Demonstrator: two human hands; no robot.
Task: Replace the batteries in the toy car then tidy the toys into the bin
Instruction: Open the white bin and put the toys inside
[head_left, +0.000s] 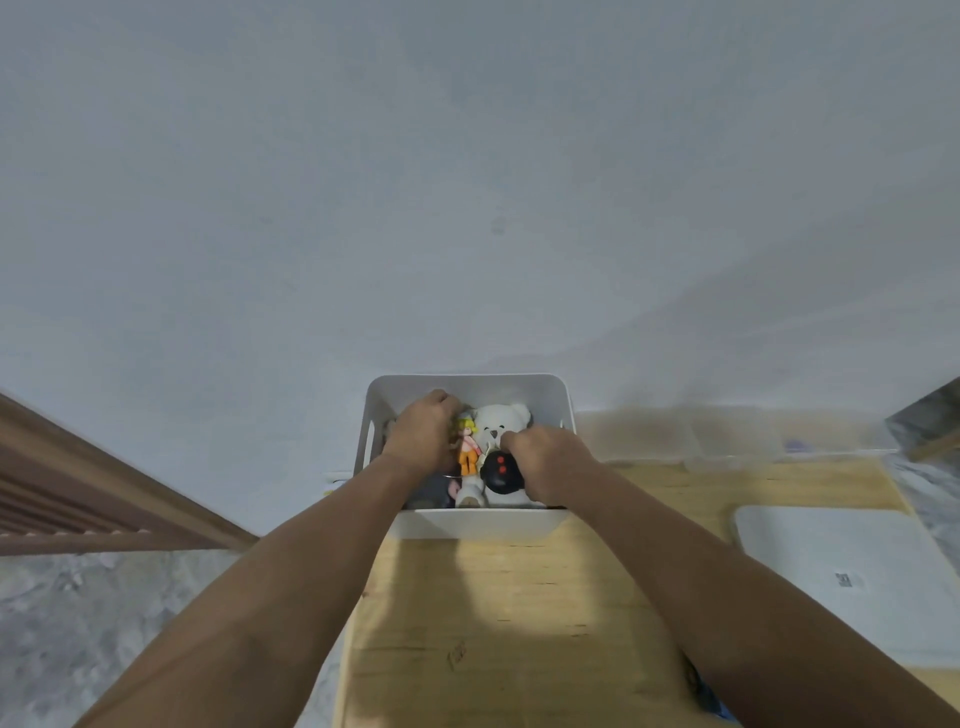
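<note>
A white plastic bin (563, 400) stands at the far end of the wooden table, against the wall. Both my hands reach into it. My left hand (423, 431) is curled down among the toys at the bin's left; what it holds is hidden, and a small doll in orange (467, 449) lies right beside its fingers. My right hand (548, 460) grips a black rounded toy with red dots (500, 474) above the bin's near right part. A white teddy bear (501, 423) lies in the bin between my hands. A toy car cannot be made out.
The wooden table (519, 623) stretches from the bin toward me. A white flat lid or tray (841, 571) lies on its right side. A clear plastic box (727, 441) sits by the wall at right. Grey floor and a brown wooden frame (104, 493) are at left.
</note>
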